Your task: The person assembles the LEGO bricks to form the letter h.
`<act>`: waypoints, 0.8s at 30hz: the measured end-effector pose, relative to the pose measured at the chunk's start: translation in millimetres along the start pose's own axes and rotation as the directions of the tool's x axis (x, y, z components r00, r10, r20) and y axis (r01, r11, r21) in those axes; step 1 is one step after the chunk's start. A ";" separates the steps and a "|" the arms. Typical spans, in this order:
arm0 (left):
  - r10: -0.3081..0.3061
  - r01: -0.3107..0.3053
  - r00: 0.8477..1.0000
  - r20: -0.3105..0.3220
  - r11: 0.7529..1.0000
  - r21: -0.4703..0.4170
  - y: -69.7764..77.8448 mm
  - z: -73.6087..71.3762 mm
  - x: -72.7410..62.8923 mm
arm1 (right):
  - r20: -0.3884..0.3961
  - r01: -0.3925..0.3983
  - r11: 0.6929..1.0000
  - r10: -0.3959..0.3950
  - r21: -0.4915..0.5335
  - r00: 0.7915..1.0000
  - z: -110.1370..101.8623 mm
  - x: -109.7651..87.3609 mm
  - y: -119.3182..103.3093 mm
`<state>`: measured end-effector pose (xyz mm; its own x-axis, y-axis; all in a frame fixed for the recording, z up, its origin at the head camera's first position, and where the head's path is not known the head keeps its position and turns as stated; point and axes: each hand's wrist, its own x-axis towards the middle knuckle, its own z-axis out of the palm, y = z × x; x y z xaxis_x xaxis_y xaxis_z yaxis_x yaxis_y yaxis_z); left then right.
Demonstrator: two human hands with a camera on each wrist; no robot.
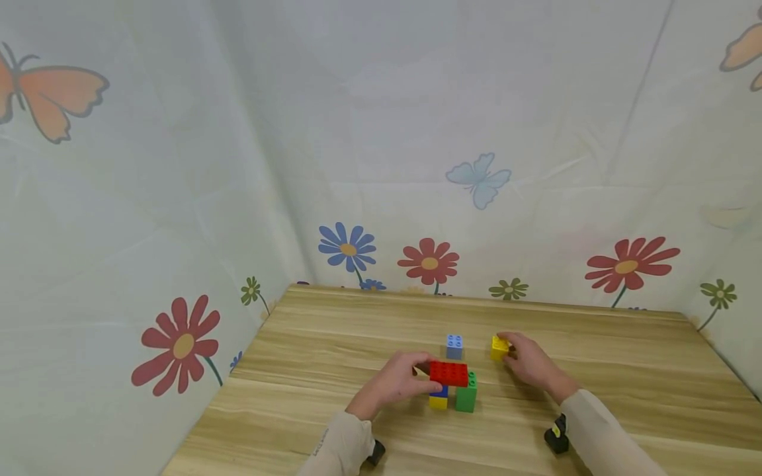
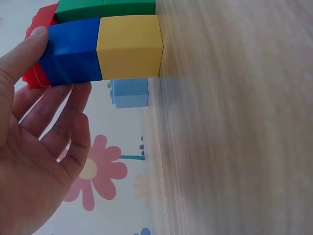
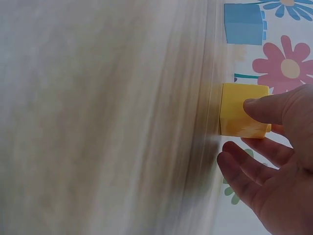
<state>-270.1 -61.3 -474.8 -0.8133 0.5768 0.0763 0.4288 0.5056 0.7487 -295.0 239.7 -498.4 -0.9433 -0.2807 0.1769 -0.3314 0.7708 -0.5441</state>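
My left hand [image 1: 400,379] grips the red brick [image 1: 449,373] at its left end, thumb in front and fingers behind. That brick spans the top of a dark blue brick [image 2: 73,51] on a yellow brick [image 2: 129,46], and part of a green stack [image 1: 467,396] to their right. In the left wrist view the thumb lies where red meets blue. Farther right, my right hand [image 1: 531,362] pinches a second yellow brick [image 3: 239,110] between thumb and fingers, its base at the tabletop. Its other fingers spread loosely beside the brick.
A light blue brick [image 1: 454,347] stands on the wooden table [image 1: 333,330], behind the red brick and left of the right hand. A white curtain [image 1: 381,132] with flowers and butterflies hangs along the table's back and left side.
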 end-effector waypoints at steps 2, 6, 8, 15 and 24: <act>-0.001 0.001 1.000 -0.003 1.000 0.002 -0.1 0.1 -0.3 | -0.003 0.000 1.000 0.000 -0.006 1.000 0.3 0.1 0.3; -0.007 0.007 1.000 -0.007 1.000 0.011 -1.3 0.5 -0.1 | -0.003 -0.014 1.000 0.014 -0.007 1.000 1.3 1.5 2.0; -0.008 0.008 1.000 -0.007 1.000 0.012 -2.2 0.9 0.5 | -0.001 -0.022 1.000 0.022 -0.005 1.000 1.6 2.4 3.1; -0.007 0.007 1.000 0.002 1.000 0.018 -2.9 1.1 1.7 | 0.002 -0.034 0.999 0.034 0.003 0.999 2.3 2.9 3.0; -0.012 0.012 1.000 0.001 1.000 0.020 -2.4 0.1 2.6 | 0.012 -0.030 1.000 0.030 0.004 0.999 1.9 0.9 1.6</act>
<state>-273.1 -61.0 -476.4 -0.8181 0.5711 0.0667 0.4266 0.5251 0.7364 -296.3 239.5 -500.6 -0.9525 -0.2642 0.1511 -0.3030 0.7762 -0.5528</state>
